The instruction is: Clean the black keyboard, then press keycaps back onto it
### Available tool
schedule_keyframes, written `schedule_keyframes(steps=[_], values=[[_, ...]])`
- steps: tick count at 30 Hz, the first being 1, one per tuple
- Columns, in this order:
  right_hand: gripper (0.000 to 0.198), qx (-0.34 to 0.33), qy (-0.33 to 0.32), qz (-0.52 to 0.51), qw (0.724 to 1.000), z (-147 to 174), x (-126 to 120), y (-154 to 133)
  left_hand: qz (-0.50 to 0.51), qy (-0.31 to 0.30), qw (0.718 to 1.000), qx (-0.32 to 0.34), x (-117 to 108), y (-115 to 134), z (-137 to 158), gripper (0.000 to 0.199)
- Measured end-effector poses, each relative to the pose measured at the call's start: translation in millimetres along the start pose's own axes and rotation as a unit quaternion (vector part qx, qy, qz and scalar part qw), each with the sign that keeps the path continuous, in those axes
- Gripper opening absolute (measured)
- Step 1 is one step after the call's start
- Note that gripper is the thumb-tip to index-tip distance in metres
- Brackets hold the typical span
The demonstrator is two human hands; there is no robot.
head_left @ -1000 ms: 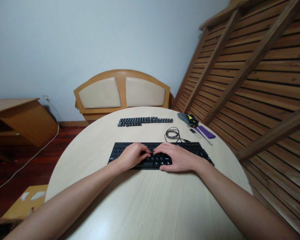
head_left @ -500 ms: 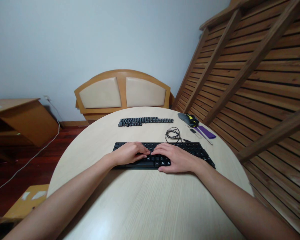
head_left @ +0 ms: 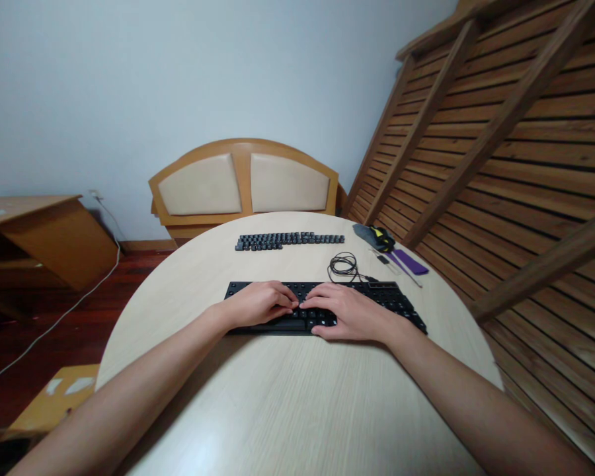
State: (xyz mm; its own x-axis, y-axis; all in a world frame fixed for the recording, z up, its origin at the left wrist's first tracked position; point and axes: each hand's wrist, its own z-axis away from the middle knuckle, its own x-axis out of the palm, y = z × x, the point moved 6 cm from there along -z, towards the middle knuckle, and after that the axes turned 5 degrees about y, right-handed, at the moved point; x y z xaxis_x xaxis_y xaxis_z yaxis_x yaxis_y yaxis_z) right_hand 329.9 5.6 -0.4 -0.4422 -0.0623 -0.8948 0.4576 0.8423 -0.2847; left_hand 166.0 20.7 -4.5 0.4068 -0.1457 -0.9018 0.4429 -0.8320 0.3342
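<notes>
A black keyboard (head_left: 395, 303) lies on the round table, some of its key positions bare of caps. Over its middle, my left hand (head_left: 265, 304) has its fingers drawn together, thumb under the index finger, the tips down among the keys. Whatever sits between those tips is too small to make out. My right hand (head_left: 344, 309) rests on the keyboard from the other side, fingers stretched toward the left fingertips and thumb apart along the front edge. Both hands cover part of the keys. Behind the keyboard lie rows of loose black keycaps (head_left: 287, 240).
The keyboard's cable (head_left: 344, 266) is coiled behind it. At the table's (head_left: 297, 396) right rear are a grey, black and yellow item (head_left: 377, 237), a purple strip (head_left: 410, 262) and a thin metal rod (head_left: 404, 270). A slatted wooden panel (head_left: 515, 145) leans at the right.
My left thumb has drawn in closer under the index finger. My right thumb has shifted slightly left along the keyboard's front edge. The keyboard and loose keycaps stay in place.
</notes>
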Motion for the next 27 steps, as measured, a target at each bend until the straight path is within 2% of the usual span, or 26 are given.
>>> schedule_keyframes(steps=[6, 15, 27], values=[[0.046, 0.001, -0.003, 0.015, 1.000, -1, 1, -1, -0.012, -0.007, 1.000, -0.004, -1, 1, -1, 0.020], [0.044, -0.013, 0.000, 0.032, 0.999, -2, 2, -2, -0.088, -0.025, 0.996, 0.010, -1, 8, 0, 0.022], [0.039, -0.022, 0.006, 0.026, 0.999, -4, 6, -8, -0.100, -0.007, 0.995, 0.025, -2, 12, -1, 0.021]])
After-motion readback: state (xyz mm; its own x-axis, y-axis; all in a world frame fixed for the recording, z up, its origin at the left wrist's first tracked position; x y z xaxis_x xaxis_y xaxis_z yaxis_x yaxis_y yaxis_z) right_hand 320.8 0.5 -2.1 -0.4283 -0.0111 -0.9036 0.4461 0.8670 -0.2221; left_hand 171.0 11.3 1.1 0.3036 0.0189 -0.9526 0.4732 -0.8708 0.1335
